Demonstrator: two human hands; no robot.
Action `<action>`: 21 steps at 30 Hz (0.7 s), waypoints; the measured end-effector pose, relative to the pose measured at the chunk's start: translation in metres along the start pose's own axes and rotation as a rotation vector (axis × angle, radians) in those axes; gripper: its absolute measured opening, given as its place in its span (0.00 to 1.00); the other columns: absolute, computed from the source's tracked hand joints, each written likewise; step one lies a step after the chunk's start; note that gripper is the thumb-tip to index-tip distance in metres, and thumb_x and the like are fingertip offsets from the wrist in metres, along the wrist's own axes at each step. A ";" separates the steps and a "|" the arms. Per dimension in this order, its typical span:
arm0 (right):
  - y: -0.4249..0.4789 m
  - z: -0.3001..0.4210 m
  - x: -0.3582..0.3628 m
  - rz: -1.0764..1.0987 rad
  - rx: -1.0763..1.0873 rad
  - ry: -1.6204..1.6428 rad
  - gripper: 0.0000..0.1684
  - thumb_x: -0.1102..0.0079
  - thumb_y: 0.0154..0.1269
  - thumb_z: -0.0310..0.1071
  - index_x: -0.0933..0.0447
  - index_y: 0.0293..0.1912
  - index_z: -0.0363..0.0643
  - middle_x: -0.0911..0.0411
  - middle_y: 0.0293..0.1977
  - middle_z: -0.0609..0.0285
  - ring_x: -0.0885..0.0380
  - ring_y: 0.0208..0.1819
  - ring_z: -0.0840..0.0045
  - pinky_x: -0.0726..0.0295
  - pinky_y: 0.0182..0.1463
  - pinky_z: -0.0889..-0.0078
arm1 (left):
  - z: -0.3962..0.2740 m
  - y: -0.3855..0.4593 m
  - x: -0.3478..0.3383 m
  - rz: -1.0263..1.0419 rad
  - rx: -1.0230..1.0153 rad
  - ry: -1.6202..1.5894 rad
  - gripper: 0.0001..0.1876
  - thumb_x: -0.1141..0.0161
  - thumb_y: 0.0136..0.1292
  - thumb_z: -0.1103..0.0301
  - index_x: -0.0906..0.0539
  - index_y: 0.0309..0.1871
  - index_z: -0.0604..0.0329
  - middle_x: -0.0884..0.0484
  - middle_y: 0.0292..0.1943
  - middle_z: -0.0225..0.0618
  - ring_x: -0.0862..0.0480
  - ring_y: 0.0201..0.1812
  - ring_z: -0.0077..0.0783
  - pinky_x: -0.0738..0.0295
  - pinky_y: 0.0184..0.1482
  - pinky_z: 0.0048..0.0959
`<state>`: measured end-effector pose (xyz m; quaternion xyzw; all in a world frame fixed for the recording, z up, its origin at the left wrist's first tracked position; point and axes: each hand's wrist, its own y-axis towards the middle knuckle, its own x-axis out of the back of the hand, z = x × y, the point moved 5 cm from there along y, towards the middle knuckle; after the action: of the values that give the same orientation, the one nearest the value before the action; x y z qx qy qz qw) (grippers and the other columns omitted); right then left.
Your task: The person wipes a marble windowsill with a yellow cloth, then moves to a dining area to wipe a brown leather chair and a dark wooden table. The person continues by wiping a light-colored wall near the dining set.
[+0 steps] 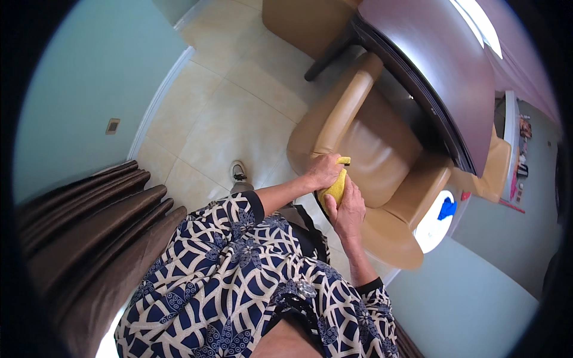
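A folded yellow cloth [334, 190] is held between both hands, just in front of a tan leather armchair [376, 143]. My left hand [324, 172] closes around its upper end, and a short tab of cloth with a dark edge sticks out past the fingers. Lower down, my right hand [350, 209] grips the cloth with the thumb on one side and the fingers on the other. Behind the hands lie the chair's seat and its padded armrest [347, 109]. Whether the cloth touches the chair, I cannot tell.
A dark glossy table [429, 53] rises beyond the armchair, with another tan chair [304, 27] beside it. To the right, a blue cloth [447, 208] lies on a white round surface [432, 232]. Brown curtains [98, 223] hang at left by a pale wall [85, 89]. Tiled floor [237, 116] lies between.
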<state>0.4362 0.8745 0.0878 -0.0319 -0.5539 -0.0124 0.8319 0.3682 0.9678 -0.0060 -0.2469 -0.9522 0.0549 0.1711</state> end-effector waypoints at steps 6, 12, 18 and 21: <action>-0.009 -0.014 0.003 -0.082 0.044 -0.001 0.39 0.40 0.53 0.53 0.34 0.57 0.34 0.28 0.49 0.45 0.27 0.49 0.56 0.29 0.51 0.58 | -0.011 -0.009 -0.013 -0.032 -0.097 -0.010 0.11 0.49 0.58 0.68 0.22 0.39 0.66 0.21 0.36 0.50 0.22 0.41 0.51 0.28 0.46 0.41; -0.003 -0.018 0.011 -0.097 0.053 0.003 0.39 0.43 0.54 0.56 0.33 0.55 0.33 0.27 0.48 0.44 0.26 0.46 0.56 0.29 0.48 0.59 | -0.032 -0.005 -0.005 -0.029 -0.169 0.036 0.10 0.48 0.57 0.70 0.23 0.40 0.64 0.22 0.36 0.46 0.24 0.42 0.49 0.31 0.46 0.42; 0.002 -0.017 0.019 -0.075 0.027 0.027 0.39 0.44 0.54 0.57 0.31 0.54 0.33 0.27 0.47 0.43 0.26 0.45 0.55 0.29 0.46 0.58 | -0.043 0.005 0.000 0.038 -0.247 0.178 0.08 0.45 0.56 0.70 0.23 0.38 0.60 0.22 0.35 0.42 0.23 0.41 0.44 0.34 0.46 0.41; 0.002 -0.015 0.021 -0.061 0.007 0.043 0.39 0.42 0.52 0.57 0.31 0.53 0.34 0.28 0.47 0.44 0.26 0.44 0.54 0.29 0.47 0.57 | -0.049 0.008 0.005 0.141 -0.306 0.208 0.08 0.45 0.55 0.70 0.22 0.38 0.60 0.22 0.34 0.40 0.23 0.41 0.43 0.34 0.46 0.41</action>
<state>0.4584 0.8761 0.1012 -0.0118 -0.5366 -0.0364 0.8429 0.3847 0.9784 0.0398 -0.3405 -0.9071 -0.1045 0.2245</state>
